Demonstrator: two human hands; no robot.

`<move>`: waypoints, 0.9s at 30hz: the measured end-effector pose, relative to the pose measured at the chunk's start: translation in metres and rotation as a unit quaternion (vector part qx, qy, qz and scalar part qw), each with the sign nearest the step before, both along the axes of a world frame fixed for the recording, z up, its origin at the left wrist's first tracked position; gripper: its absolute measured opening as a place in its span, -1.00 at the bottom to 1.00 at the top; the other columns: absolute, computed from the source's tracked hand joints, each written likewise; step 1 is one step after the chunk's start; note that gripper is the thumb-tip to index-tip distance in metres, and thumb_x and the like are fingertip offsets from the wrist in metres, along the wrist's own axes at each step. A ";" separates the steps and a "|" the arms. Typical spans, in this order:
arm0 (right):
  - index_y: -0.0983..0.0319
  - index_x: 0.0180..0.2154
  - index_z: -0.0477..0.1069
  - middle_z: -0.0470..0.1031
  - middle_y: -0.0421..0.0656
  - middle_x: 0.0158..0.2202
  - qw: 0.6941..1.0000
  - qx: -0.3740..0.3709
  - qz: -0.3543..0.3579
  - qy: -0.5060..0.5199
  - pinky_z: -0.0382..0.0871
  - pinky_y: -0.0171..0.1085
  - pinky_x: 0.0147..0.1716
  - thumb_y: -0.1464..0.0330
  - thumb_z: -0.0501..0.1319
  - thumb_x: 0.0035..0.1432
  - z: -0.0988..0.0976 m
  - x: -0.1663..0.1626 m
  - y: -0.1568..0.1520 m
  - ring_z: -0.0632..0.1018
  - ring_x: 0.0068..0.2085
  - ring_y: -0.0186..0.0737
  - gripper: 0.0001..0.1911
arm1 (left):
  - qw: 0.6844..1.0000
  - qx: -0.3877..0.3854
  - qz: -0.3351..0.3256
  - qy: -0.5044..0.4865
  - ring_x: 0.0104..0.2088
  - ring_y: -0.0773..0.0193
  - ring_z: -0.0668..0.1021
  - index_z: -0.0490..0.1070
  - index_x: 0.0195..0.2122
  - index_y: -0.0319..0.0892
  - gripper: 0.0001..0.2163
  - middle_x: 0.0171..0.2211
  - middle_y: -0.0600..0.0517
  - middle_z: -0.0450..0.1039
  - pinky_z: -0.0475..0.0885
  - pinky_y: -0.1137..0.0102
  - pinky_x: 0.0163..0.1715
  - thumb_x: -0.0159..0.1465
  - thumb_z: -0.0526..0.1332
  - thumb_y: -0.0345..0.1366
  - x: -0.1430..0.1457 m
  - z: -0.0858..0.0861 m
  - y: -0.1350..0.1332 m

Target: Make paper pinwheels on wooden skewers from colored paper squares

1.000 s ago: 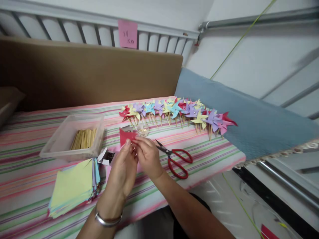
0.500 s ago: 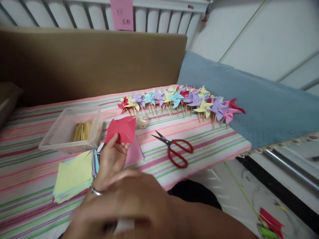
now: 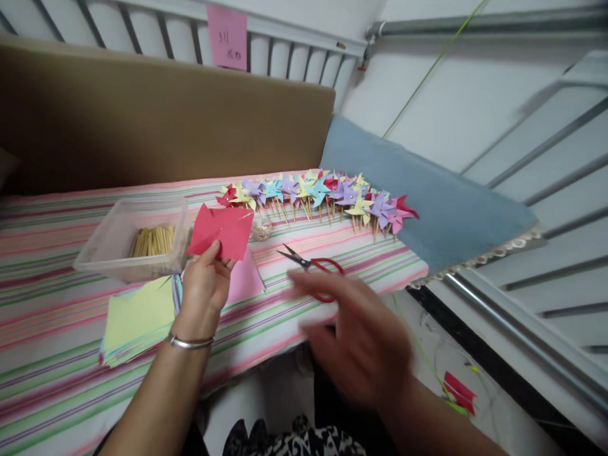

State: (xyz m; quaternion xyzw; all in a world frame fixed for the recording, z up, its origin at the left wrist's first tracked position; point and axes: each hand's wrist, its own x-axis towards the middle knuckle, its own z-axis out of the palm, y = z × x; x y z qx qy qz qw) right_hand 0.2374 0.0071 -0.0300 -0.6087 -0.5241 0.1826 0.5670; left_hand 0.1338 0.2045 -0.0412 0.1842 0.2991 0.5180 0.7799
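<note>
A red paper square with slits cut at its corners [image 3: 227,227] is pinched in my left hand [image 3: 209,275], thumb on top and fingers beneath. My right hand [image 3: 363,335], blurred by motion, is raised at the table's front edge with thumb and fingers apart and nothing visible in it. Partly behind that hand lie red-handled scissors [image 3: 304,260], blades spread. A pink paper sheet [image 3: 244,277] rests under the red one. Left of my wrist sits a stack of coloured paper squares [image 3: 140,313], pale yellow on top.
Finished paper pinwheels on sticks [image 3: 316,190] lie in a row at the back. A clear plastic box [image 3: 109,244] holds short wooden sticks [image 3: 152,242]. Beside the red paper stands a small clear cup [image 3: 262,228]. A cardboard panel [image 3: 166,120] borders the striped cloth; red scraps [image 3: 460,391] lie below.
My right hand has swung away from over my left forearm to the right, now in front of the scissors. My left hand still holds the red paper. The view has shifted slightly.
</note>
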 end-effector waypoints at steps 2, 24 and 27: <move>0.12 0.11 0.29 0.40 -0.04 0.09 0.988 -0.031 -0.063 -0.137 0.28 0.07 0.10 0.34 0.17 0.14 -0.024 0.040 0.029 0.38 0.12 0.01 -0.53 | 1.000 0.020 -0.004 -0.001 -0.34 0.28 0.60 0.48 -0.31 -0.16 -0.84 -0.38 0.05 0.59 0.51 0.31 -0.23 0.14 0.20 -0.52 -0.001 0.002 -0.002; 0.31 0.14 0.26 0.45 0.07 -0.12 0.862 -0.335 -0.217 -0.312 0.29 -0.13 -0.08 0.31 0.20 0.04 -0.106 0.081 0.034 0.46 -0.07 0.03 -0.40 | 0.996 0.081 0.034 0.015 -0.42 0.34 0.53 0.52 -0.39 -0.23 -0.72 -0.39 0.04 0.57 0.39 0.48 -0.40 -0.19 0.44 -0.39 -0.009 -0.005 0.005; 0.27 0.10 0.30 0.48 -0.01 -0.19 0.899 -0.319 -0.233 -0.189 0.31 -0.17 -0.16 0.30 0.24 -0.02 -0.097 0.072 0.034 0.48 -0.14 -0.04 -0.40 | 0.997 0.066 0.042 0.002 -0.40 0.32 0.55 0.52 -0.39 -0.22 -0.70 -0.40 0.04 0.57 0.41 0.46 -0.35 -0.21 0.44 -0.45 -0.012 -0.005 0.003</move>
